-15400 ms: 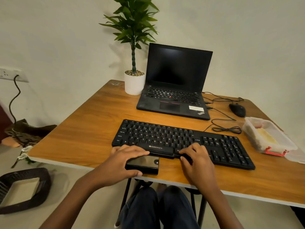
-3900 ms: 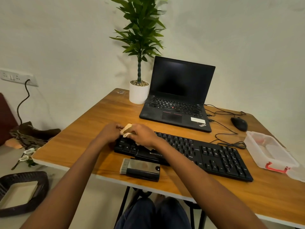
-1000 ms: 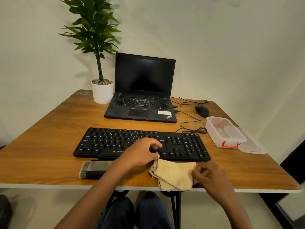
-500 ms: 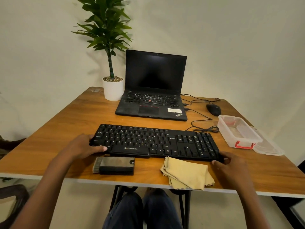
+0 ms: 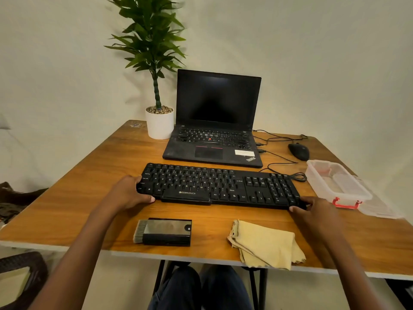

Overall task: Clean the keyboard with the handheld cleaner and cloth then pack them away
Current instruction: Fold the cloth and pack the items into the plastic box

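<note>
The black keyboard lies across the middle of the wooden table. My left hand grips its left end, thumb at the front edge. My right hand holds its front right corner. The black handheld cleaner, brush end to the left, lies flat near the table's front edge, apart from both hands. A folded yellow cloth lies to its right, hanging slightly over the edge.
A clear plastic box with a red latch stands at the right, its lid beside it. Behind the keyboard are an open laptop, a potted plant, a mouse and cables.
One second ago both hands were at the cloth near the front edge. They let it go and moved to the keyboard's two ends. The keyboard now sits a little farther from the cleaner.
</note>
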